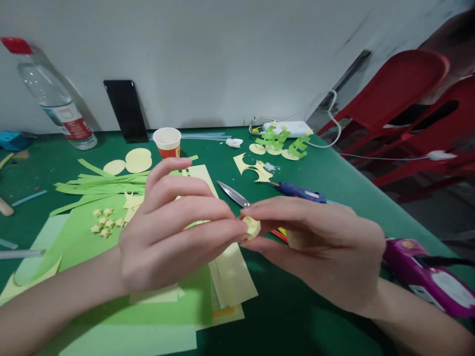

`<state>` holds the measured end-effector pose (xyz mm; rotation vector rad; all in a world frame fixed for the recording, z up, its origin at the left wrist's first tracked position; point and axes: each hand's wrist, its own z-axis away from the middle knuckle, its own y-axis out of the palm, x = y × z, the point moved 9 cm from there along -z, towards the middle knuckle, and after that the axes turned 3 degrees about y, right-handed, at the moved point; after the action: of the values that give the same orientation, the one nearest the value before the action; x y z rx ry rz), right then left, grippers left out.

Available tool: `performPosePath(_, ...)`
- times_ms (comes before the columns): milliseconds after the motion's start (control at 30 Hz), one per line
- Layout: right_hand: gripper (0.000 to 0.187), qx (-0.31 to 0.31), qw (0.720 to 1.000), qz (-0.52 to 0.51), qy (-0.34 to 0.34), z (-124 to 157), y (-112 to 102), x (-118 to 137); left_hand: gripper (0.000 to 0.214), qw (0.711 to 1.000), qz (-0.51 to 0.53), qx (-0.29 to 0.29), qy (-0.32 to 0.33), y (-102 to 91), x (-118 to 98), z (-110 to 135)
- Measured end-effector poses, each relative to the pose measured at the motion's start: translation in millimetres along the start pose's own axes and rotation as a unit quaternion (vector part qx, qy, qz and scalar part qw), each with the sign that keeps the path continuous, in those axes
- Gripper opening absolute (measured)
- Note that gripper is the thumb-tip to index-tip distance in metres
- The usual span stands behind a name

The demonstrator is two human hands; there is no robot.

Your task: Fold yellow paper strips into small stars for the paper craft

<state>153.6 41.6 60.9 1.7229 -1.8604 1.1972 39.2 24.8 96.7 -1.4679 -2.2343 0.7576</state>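
Observation:
A small folded pale-yellow paper piece, like a paper star, is pinched between both hands above the table. My left hand grips its left side, thumb and lower fingers together, the upper fingers raised. On the other side, my right hand holds it between thumb and forefinger; a further strip of yellow paper shows beneath that palm. Scissors lie just behind, their handles partly hidden by my right hand. Left of my left hand, several finished paper stars rest on a green paper sheet.
Green paper strips, yellow paper discs and a paper cup stand or lie behind. A blue glue gun and a magenta device are to the right. A bottle and phone stand by the wall.

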Motion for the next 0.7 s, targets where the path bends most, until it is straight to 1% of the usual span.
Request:
performPosePath(100,0.019,-0.003,0.999,0.038,-0.023,-1.7,-1.4,5.8,0.013,1.000,-0.013,0.004,0.004,-0.5,-1.3,2.3)
performPosePath(200,0.015,0.007,0.993,0.111,-0.047,-2.8,-1.1,14.6,0.011,0.999,-0.022,0.020,0.014,3.5,-2.7,3.7)
performPosePath(367,0.010,0.022,0.963,0.257,-0.081,0.0,1.6,25.4,0.011,0.997,-0.050,0.020,0.054,11.0,-6.4,2.5)
performPosePath(433,0.010,0.024,0.949,0.301,-0.090,1.9,2.0,27.3,0.014,0.997,-0.055,0.023,0.058,13.0,-7.5,2.0)
performPosePath(567,0.010,0.021,0.931,0.343,-0.119,3.7,1.4,32.2,0.018,0.997,-0.044,0.048,0.034,15.1,-8.0,1.7)
performPosePath(633,0.011,0.040,0.928,0.346,-0.130,2.8,4.7,33.6,0.020,0.997,-0.034,0.057,0.028,15.9,-8.2,2.0)
performPosePath(700,0.012,0.064,0.931,0.334,-0.135,1.1,9.0,34.3,0.019,0.997,-0.024,0.064,0.035,18.0,-8.7,2.6)
